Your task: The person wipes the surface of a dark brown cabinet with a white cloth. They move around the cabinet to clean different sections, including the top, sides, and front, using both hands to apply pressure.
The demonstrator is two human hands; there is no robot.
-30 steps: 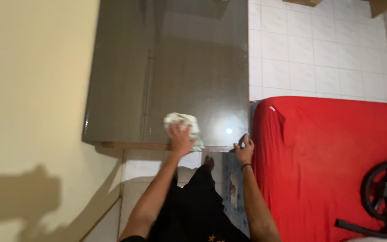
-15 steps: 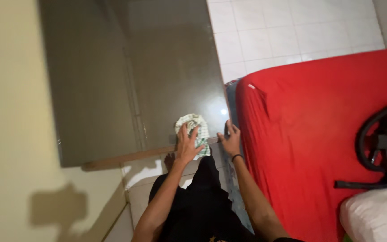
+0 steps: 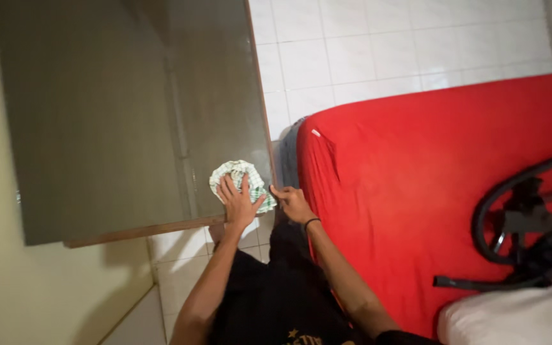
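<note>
Table (image 3: 97, 128): glass top, by wall | cloth (image 3: 237, 176): checked, near table's right corner, under left hand (image 3: 237, 203), fingers spread flat on it | right hand (image 3: 292, 203): loosely curled, touching table edge beside red bed (image 3: 429, 166)

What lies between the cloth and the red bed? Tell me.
In the head view, only the glass tabletop's corner and the right hand separate cloth from bed.

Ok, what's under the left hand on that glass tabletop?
A crumpled green-and-white checked cloth lies under the left hand, pressed onto the glass tabletop near its corner. The palm covers the cloth's near part, so the glass beneath is hidden.
</note>
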